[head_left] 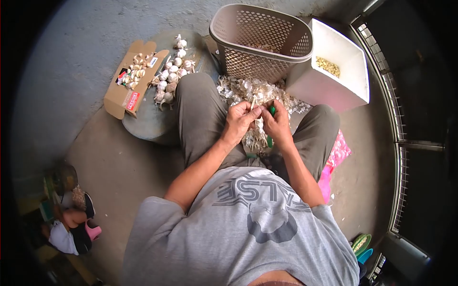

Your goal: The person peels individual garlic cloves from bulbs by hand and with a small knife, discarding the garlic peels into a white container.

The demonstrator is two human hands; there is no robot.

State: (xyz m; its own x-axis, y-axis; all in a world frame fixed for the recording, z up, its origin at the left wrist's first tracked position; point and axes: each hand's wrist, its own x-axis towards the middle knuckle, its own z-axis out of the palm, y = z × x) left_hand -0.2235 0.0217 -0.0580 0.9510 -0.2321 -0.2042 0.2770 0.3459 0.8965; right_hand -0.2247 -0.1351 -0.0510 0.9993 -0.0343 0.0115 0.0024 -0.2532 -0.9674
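In the head view, my left hand (237,123) pinches a pale garlic piece (254,104) between thumb and fingers, above a heap of papery garlic skins (261,90). Close against it, my right hand (277,125) is closed around a green-handled tool (272,110), which looks like a small knife; its blade is hidden. The fingertips of both hands meet at the garlic. Whole garlic bulbs (171,76) lie on a round grey surface (148,125) to the left. Beside them, an opened cardboard box (114,97) holds separated garlic cloves (135,75).
A brown perforated basket (257,62) stands beyond the skins. Right of it, a white foam box (310,86) holds peeled cloves (328,67). A pink bag (339,150) lies by my right knee. Another person (71,231) sits at the lower left.
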